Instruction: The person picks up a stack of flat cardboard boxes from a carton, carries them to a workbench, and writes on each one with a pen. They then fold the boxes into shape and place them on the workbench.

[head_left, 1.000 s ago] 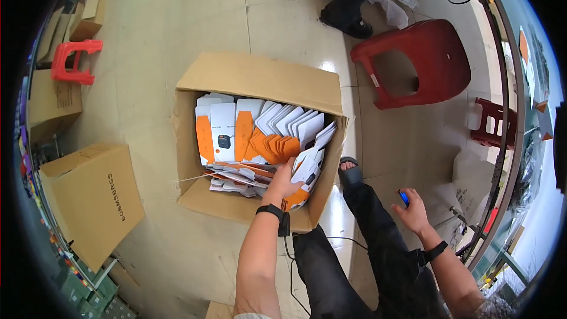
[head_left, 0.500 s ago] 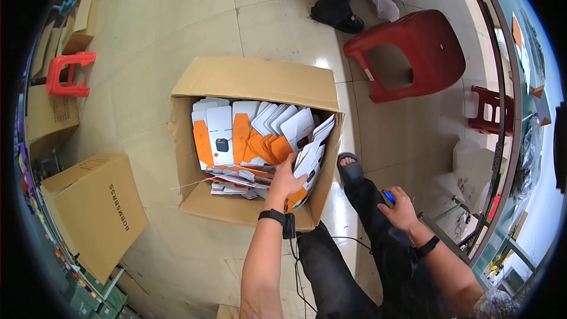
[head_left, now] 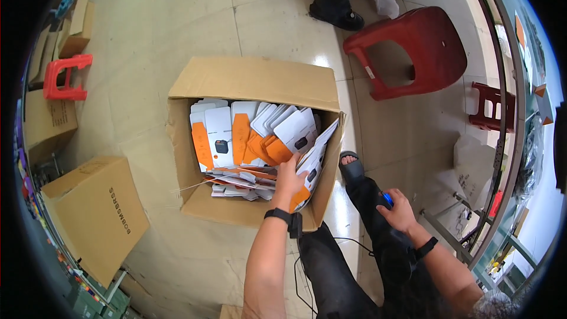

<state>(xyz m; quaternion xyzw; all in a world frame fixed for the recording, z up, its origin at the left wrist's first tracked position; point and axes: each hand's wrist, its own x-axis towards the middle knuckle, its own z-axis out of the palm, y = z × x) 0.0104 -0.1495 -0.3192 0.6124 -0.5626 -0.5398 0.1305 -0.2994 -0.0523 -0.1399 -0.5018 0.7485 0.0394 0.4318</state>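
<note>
A large open cardboard box (head_left: 254, 80) on the floor is filled with flat white-and-orange printed cartons (head_left: 220, 130). My left hand (head_left: 289, 178) reaches into its near right part. Its fingers are bent round the edge of the flat cartons (head_left: 319, 153) that stand tilted along the right wall; some fingertips are hidden among them. Below the hand's wrist, more cartons (head_left: 236, 190) lie in an untidy pile. My right hand (head_left: 400, 210) is held over my right leg, outside the box, closed on a small blue object (head_left: 387, 199) mostly covered by the fingers.
A closed cardboard box (head_left: 97, 212) stands at the left, with a small red stool (head_left: 68, 77) beyond it. A larger red stool (head_left: 437, 53) is at the far right, near another person's leg (head_left: 336, 0). A metal-framed table (head_left: 514, 142) runs along the right. Thin cables (head_left: 304, 286) hang by my legs.
My left hand has shifted slightly right in the box. The cartons by the right wall lean further right, and one behind them shows more of its face. My right hand has barely moved.
</note>
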